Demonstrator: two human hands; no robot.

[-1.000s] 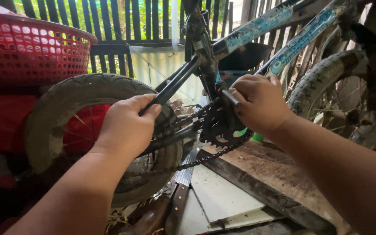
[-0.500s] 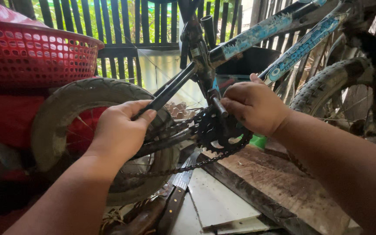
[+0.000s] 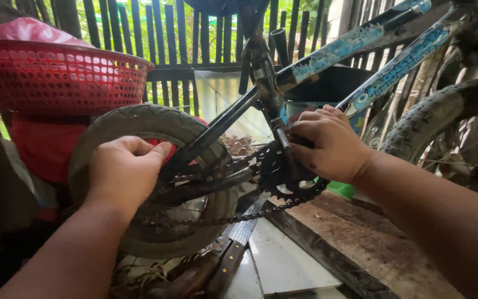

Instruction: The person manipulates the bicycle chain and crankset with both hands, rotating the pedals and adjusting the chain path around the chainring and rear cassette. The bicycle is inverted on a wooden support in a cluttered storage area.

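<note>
A: Far left, red basket (image 3: 56, 77), untouched. Next, left hand (image 3: 125, 171) clamped around the dark frame stay (image 3: 217, 128) just above the rear tyre (image 3: 150, 124), steadying the bike.

B: And the chain (image 3: 261, 209)?

A: Draped under the chainring (image 3: 283, 171), lower run sagging toward the rear wheel. Looks only partly seated; cannot tell whether fully on the teeth. Rear sprocket hidden behind tyre and stay.

B: Right hand (image 3: 330, 145)?

A: Closed over the chainring's top edge beside the crank (image 3: 281, 138), fingertips out of sight behind the ring. Hard to say whether pinching chain or just metal.

B: So how far along?

A: Mid-job, by the look: bike propped, chain hanging slack, nothing tightened yet. Knife (image 3: 233, 252) lying idle below. Front wheel (image 3: 443, 122) cut off at right.
</note>
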